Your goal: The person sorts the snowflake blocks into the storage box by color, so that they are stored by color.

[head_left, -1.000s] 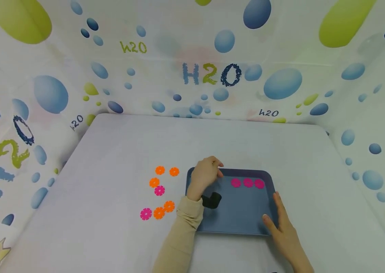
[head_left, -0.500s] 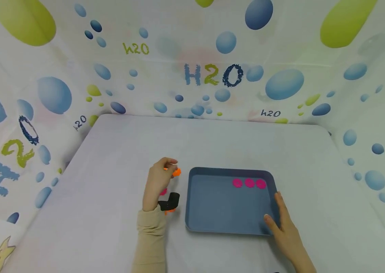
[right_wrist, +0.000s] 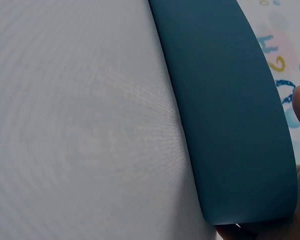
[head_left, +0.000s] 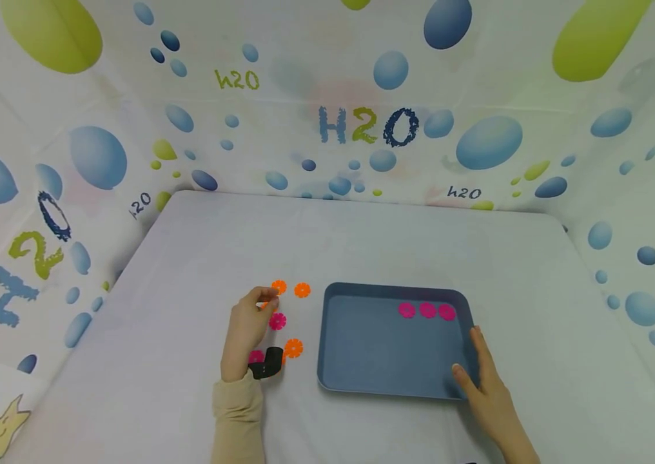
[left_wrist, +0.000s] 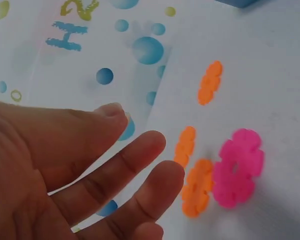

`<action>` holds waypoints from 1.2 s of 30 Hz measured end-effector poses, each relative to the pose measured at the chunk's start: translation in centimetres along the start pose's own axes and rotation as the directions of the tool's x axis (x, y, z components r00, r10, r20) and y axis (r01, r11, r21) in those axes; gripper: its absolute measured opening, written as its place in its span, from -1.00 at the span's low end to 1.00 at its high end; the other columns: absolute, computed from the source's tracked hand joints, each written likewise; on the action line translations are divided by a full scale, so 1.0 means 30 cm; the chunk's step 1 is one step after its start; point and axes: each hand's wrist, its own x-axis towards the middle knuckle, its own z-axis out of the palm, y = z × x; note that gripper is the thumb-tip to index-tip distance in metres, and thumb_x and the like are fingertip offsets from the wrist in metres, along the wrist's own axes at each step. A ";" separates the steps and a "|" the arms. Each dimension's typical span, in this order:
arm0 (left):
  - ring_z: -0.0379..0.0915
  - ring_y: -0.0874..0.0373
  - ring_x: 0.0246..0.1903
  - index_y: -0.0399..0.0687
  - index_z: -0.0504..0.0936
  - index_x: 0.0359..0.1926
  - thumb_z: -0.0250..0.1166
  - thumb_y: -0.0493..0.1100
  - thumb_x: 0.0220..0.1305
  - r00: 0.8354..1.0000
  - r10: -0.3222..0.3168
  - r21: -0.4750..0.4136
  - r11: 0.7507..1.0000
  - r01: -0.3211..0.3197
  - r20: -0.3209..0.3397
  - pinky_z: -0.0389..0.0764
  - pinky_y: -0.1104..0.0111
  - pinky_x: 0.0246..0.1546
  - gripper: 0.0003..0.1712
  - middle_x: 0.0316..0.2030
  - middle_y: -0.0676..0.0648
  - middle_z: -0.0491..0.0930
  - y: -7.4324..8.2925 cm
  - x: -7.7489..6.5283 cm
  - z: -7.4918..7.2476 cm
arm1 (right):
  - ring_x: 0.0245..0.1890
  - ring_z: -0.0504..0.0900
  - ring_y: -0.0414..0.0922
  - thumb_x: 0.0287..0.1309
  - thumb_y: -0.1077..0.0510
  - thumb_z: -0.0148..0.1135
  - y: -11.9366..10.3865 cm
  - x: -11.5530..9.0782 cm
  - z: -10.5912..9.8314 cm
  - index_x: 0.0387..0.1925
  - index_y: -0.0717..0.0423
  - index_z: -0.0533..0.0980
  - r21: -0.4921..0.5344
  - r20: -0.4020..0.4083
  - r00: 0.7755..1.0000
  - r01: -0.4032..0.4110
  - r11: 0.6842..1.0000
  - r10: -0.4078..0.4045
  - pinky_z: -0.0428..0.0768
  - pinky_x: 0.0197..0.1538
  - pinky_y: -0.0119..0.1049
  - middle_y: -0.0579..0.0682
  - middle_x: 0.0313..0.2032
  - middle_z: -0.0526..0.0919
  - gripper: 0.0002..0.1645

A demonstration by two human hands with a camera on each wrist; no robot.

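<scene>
My left hand (head_left: 246, 325) is just left of a loose group of flower-shaped plastic discs, orange (head_left: 302, 290) and pink (head_left: 278, 321). In the left wrist view its thumb and fingers (left_wrist: 150, 145) are spread apart, with nothing between them; orange discs (left_wrist: 197, 187) and a pink disc (left_wrist: 238, 167) lie beyond the fingertips. A blue-grey tray (head_left: 385, 361) holds 3 pink discs (head_left: 427, 310) in a row near its back right corner. My right hand (head_left: 488, 393) rests at the tray's right edge, thumb over the front right corner, extended fingers along the outside.
The white table (head_left: 234, 238) stretches back to a wall covering (head_left: 281, 122) printed with blue and green drops. A black camera mount (head_left: 269, 363) on the left wrist covers part of the nearer discs. The tray's rim (head_left: 394, 289) stands raised all round.
My left hand has moved from above the tray leftward to the loose discs, then a little farther left and nearer me. The right hand stays at the tray; the pink discs in it are unchanged.
</scene>
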 end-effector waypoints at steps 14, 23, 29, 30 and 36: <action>0.36 0.12 -0.47 -0.13 0.59 0.07 0.19 -0.44 0.13 0.997 0.033 0.148 0.988 -0.043 0.072 0.33 0.39 -0.49 -0.55 0.00 -0.14 0.64 -0.050 -0.034 0.037 | 0.44 -0.20 0.46 0.42 0.05 -0.01 0.005 -0.003 0.006 0.54 -0.14 -0.34 -0.014 -0.011 1.000 -0.014 1.000 0.014 -0.02 0.19 0.55 0.18 0.53 -0.33 -0.07; 0.50 -0.04 -0.28 -0.17 0.67 -0.07 0.26 -0.46 0.05 0.997 0.062 0.291 0.954 -0.074 0.052 0.55 0.18 -0.28 -0.62 -0.13 -0.19 0.63 -0.030 -0.028 0.031 | 0.43 -0.20 0.48 0.42 0.07 0.00 0.004 -0.006 0.008 0.54 -0.11 -0.34 -0.004 -0.008 1.000 -0.008 1.000 0.008 -0.02 0.18 0.57 0.20 0.53 -0.33 -0.07; 0.41 0.12 -0.51 -0.12 0.71 -0.32 0.41 -0.24 0.08 1.000 0.016 0.241 0.970 -0.020 0.016 0.39 0.35 -0.49 -0.89 -0.43 -0.06 0.66 -0.059 -0.033 0.018 | 0.42 -0.17 0.49 0.42 0.06 -0.01 0.002 -0.006 0.007 0.54 -0.09 -0.34 -0.021 -0.008 1.000 -0.015 1.000 0.015 0.02 0.15 0.57 0.22 0.53 -0.32 -0.07; 0.38 0.14 -0.54 -0.13 0.71 -0.33 0.41 -0.21 0.09 1.000 0.013 0.223 0.975 -0.015 0.008 0.35 0.37 -0.51 -0.89 -0.47 -0.05 0.64 -0.063 -0.032 0.015 | 0.43 -0.18 0.48 0.42 0.06 -0.01 0.002 -0.006 0.005 0.54 -0.11 -0.34 -0.020 -0.010 1.000 -0.016 1.000 0.015 0.02 0.16 0.57 0.21 0.53 -0.32 -0.07; 0.43 0.20 -0.67 -0.15 0.67 -0.16 0.32 -0.12 0.25 0.999 -0.001 0.100 0.995 0.006 -0.043 0.31 0.40 -0.62 -0.78 -0.53 -0.06 0.64 -0.054 -0.028 -0.009 | 0.44 -0.20 0.46 0.41 0.05 0.00 -0.001 -0.003 0.006 0.54 -0.11 -0.34 -0.007 -0.005 1.000 -0.021 1.000 0.021 -0.03 0.21 0.54 0.20 0.53 -0.33 -0.07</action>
